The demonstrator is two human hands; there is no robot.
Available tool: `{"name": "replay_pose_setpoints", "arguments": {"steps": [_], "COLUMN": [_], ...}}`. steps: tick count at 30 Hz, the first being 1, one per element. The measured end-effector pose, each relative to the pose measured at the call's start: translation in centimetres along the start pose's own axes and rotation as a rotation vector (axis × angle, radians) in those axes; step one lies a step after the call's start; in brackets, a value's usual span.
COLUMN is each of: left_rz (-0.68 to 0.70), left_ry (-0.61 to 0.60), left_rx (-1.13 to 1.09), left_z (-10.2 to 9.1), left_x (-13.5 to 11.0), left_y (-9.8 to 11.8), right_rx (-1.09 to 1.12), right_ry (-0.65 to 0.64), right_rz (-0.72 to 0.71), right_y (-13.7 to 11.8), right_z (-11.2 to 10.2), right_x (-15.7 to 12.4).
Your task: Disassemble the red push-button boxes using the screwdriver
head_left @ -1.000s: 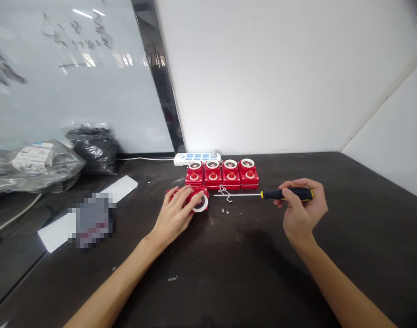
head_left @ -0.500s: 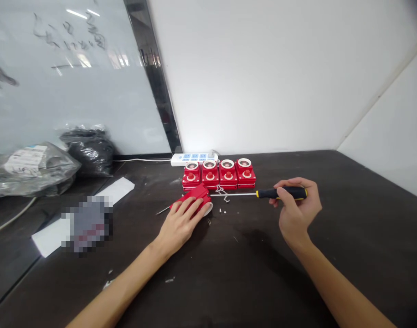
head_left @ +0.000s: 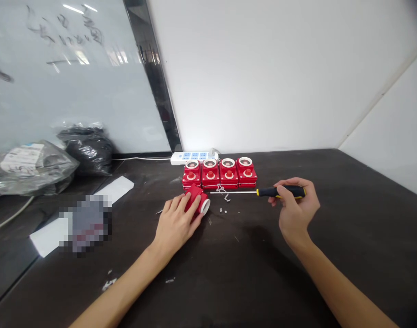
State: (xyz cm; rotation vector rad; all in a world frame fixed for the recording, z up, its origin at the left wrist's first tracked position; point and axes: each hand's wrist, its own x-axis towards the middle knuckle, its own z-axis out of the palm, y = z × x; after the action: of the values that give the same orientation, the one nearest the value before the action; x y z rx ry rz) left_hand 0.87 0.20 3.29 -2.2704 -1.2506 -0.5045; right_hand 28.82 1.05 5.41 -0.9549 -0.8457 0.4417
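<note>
My left hand (head_left: pixel 176 222) lies over a red push-button box (head_left: pixel 198 201) with a white ring on its face, fingers wrapped on it, tipping it on the dark table (head_left: pixel 249 255). My right hand (head_left: pixel 295 210) grips the black and yellow handle of a long screwdriver (head_left: pixel 263 192). Its thin shaft points left toward the box. Small screws and a bent wire clip (head_left: pixel 224 197) lie between the hands. Behind them stands a row of several red push-button boxes (head_left: pixel 219 173).
A white power strip (head_left: pixel 191 157) lies against the wall behind the row. At the left sit grey and black plastic bags (head_left: pixel 51 157), white paper sheets (head_left: pixel 114 189) and a blurred object (head_left: pixel 85 223). A whiteboard (head_left: pixel 68 77) stands at the back left.
My left hand has turned the red box, so its white ring now faces right instead of toward me. The screwdriver has stayed almost in place.
</note>
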Motion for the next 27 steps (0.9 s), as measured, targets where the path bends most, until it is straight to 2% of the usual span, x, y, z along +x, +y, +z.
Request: {"name": "replay_pose_setpoints", "arguments": {"steps": [7, 12, 27], "left_rz": [0.007, 0.025, 0.004], "left_ry": [0.073, 0.101, 0.129], "left_rx": [-0.137, -0.119, -0.156], "left_z": [0.8, 1.4, 1.4], "left_x": [-0.3, -0.7, -0.6], "left_y": [-0.1, -0.2, 0.1], "right_rx": [0.039, 0.069, 0.073], "right_ry": [-0.011, -0.007, 0.004], "right_rz": [0.148, 0.23, 0.3], "right_y": [1.1, 1.6, 2.4], "right_z": [0.1, 0.1, 0.3], "right_x": [0.1, 0.0, 0.0]}}
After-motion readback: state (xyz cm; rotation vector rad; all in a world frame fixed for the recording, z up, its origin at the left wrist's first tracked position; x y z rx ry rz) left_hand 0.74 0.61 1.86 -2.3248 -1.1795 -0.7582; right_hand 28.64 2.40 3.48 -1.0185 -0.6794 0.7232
